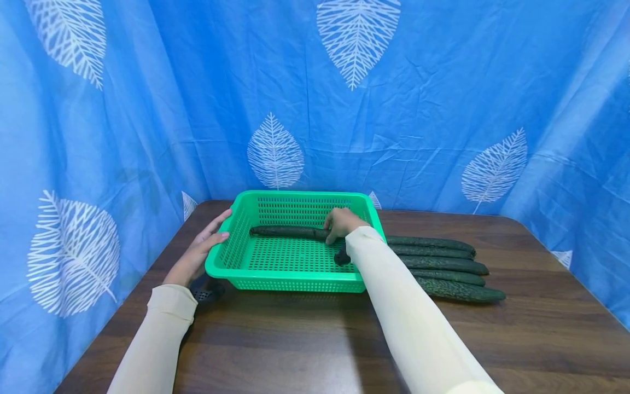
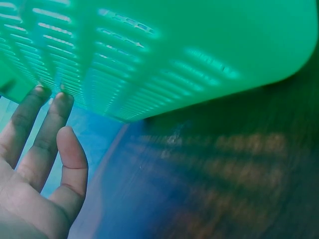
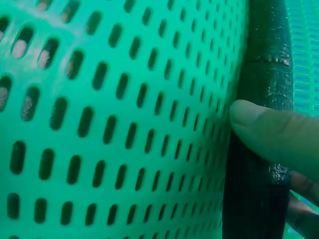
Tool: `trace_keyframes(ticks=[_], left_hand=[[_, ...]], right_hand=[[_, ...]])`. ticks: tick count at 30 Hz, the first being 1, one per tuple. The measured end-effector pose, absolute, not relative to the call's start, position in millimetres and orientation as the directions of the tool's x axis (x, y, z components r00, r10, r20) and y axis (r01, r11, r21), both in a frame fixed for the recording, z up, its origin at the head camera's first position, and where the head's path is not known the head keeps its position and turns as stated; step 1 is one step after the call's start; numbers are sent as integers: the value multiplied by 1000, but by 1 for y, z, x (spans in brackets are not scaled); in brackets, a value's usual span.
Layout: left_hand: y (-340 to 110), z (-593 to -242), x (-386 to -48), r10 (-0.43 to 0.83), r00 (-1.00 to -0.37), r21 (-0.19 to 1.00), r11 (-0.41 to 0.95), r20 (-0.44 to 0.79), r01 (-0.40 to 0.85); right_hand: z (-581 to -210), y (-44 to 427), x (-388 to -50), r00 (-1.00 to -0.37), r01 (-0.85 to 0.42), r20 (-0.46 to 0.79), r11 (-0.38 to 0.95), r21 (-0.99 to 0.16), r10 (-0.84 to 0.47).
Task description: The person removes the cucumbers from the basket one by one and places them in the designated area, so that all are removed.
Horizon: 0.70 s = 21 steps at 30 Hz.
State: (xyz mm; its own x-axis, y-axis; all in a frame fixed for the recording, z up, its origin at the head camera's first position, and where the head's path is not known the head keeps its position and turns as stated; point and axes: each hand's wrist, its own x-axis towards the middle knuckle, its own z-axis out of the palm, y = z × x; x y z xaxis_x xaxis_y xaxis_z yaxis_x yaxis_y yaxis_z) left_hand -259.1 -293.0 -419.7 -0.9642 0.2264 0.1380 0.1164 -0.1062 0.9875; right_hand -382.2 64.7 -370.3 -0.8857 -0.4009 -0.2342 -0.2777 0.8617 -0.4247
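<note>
A green plastic basket (image 1: 295, 274) with slotted walls stands on the table. Inside it, along the far side, lies a long dark green cucumber (image 1: 285, 232). My right hand (image 1: 343, 222) reaches over the basket's right side and grips this cucumber near its right end. In the right wrist view the thumb (image 3: 269, 124) lies across the cucumber (image 3: 261, 84), with other fingers partly visible on its far side. My left hand (image 1: 200, 251) is at the basket's left end, fingers extended. The left wrist view shows its fingertips (image 2: 61, 99) against the slotted outer wall (image 2: 114, 64).
Several cucumbers (image 1: 443, 264) lie side by side on the brown wooden table (image 1: 285, 339), right of the basket; my right sleeve (image 1: 408, 312) hides their left ends. Blue curtains (image 1: 423, 109) with white leaf prints hang behind and at both sides.
</note>
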Motion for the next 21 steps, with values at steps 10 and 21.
trace_keyframes(ticks=[10, 21], left_hand=[[-291, -425, -262, 234, -963, 988, -98, 136, 116], [-292, -420, -259, 213, -969, 992, -60, 125, 115]], right_hand=[[-369, 75, -387, -880, -328, -134, 787, -522, -456], [-339, 80, -385, -864, -381, 32, 609, -696, -503]])
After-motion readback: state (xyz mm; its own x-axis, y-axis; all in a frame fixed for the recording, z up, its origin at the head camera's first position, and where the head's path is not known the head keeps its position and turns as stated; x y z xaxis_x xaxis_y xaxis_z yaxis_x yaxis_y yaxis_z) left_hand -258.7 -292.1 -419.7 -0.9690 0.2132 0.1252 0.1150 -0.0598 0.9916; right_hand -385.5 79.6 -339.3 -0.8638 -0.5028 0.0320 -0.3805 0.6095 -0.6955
